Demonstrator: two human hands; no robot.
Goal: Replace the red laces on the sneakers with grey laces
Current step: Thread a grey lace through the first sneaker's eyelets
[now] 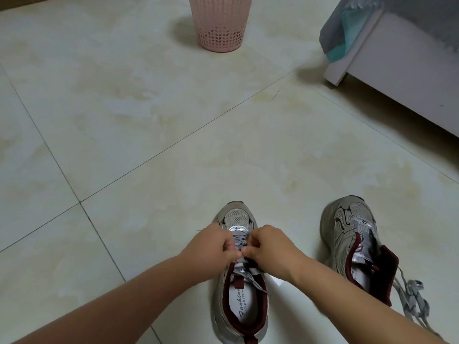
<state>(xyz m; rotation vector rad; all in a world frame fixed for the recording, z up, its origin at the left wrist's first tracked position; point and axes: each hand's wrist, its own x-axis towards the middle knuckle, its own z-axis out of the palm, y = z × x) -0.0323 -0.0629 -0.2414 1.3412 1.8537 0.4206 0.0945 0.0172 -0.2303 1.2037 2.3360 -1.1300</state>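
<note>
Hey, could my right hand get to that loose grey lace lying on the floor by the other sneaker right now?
Probably yes, once freed. The right hand is pinching the lace on the near sneaker. The loose grey lace lies on open floor just right of the other sneaker, with nothing covering it.

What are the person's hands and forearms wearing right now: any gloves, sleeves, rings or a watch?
Nothing shows on either. The left hand and right hand are bare, with no gloves and no rings visible from this angle. Both forearms are uncovered from wrist to frame edge: no sleeves, watch, bracelet or markings. The nails look short and unpainted, though they are small in view.
</note>
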